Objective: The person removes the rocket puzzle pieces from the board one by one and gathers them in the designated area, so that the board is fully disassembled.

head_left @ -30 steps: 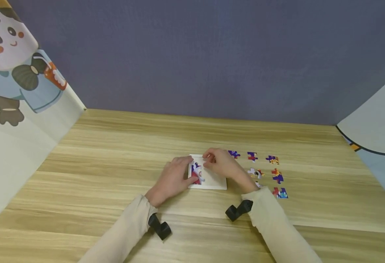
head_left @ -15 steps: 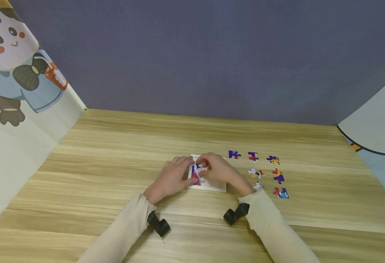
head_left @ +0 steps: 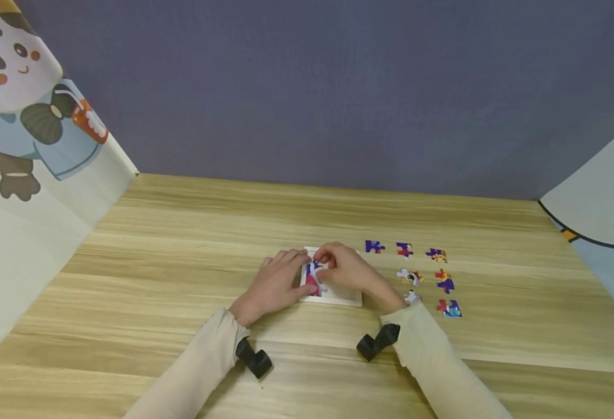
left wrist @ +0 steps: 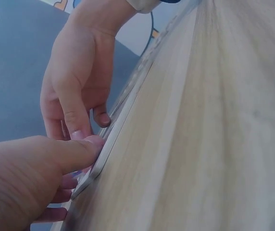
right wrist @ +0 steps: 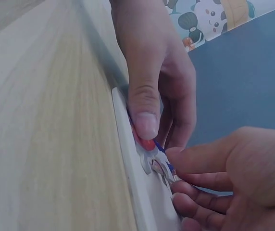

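Note:
A small white puzzle tray (head_left: 340,300) lies flat on the wooden table, with joined jigsaw pieces (head_left: 316,293) along its left side. My left hand (head_left: 275,285) holds the tray's left side, its thumb (right wrist: 146,126) pressing on a red part of the picture and its fingers at the far left. My right hand (head_left: 350,269) reaches over the tray from the right. Between its thumb and fingertips it pinches a puzzle piece (right wrist: 159,166) low against the joined ones; the fingers cover part of that piece.
Right of the tray, several loose jigsaw pieces (head_left: 409,276) lie spread in rough rows, one (head_left: 411,297) close beside the right wrist. A dark blue panel (head_left: 327,99) stands behind the table (head_left: 207,233), and cartoon-printed panels (head_left: 39,110) flank it.
My right hand has moved left and slightly nearer, down to the joined pieces, then held almost still. The left hand has stayed on the tray.

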A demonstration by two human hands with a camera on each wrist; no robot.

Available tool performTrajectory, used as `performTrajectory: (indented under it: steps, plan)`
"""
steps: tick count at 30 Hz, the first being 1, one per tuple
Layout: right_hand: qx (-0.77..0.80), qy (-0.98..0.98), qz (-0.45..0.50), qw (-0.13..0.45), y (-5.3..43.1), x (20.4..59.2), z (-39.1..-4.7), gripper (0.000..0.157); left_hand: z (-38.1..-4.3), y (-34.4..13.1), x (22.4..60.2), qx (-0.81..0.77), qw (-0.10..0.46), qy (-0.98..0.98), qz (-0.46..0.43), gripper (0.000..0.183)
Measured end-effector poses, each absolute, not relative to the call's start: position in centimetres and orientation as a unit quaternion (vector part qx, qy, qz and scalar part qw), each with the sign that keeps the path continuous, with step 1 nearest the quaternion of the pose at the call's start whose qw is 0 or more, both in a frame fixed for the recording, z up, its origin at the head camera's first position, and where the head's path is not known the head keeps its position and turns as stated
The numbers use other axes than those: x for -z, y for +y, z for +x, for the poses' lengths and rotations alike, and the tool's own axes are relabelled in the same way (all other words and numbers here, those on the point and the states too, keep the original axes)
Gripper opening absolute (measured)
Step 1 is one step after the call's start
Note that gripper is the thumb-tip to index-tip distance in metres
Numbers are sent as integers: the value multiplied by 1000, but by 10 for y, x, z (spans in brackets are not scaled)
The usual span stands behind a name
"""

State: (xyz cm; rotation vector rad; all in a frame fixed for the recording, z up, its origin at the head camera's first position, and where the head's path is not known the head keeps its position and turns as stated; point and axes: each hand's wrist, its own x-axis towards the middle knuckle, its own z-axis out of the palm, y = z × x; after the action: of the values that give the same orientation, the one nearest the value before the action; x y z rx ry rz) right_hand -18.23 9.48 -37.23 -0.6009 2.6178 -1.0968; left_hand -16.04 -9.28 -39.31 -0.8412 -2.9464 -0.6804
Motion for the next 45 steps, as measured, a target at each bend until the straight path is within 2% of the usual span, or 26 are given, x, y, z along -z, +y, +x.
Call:
performTrajectory:
  steps: [22, 28, 35, 45]
  plan:
    - [428, 876, -203, 87, 89, 367, -178, 18, -159, -92, 391, 214, -3, -942, -259, 63]
    - [435, 875, -190, 97, 93, 366, -180, 18, -159, -92, 391, 217, -2, -941, -261, 61]
    - [454, 853, -215, 143, 113, 358, -185, 24, -159, -91, 391, 215, -4, -942, -259, 60]
    - [422, 868, -207, 162, 145, 348, -192, 18, -158, -91, 391, 214, -5, -942, -259, 61]
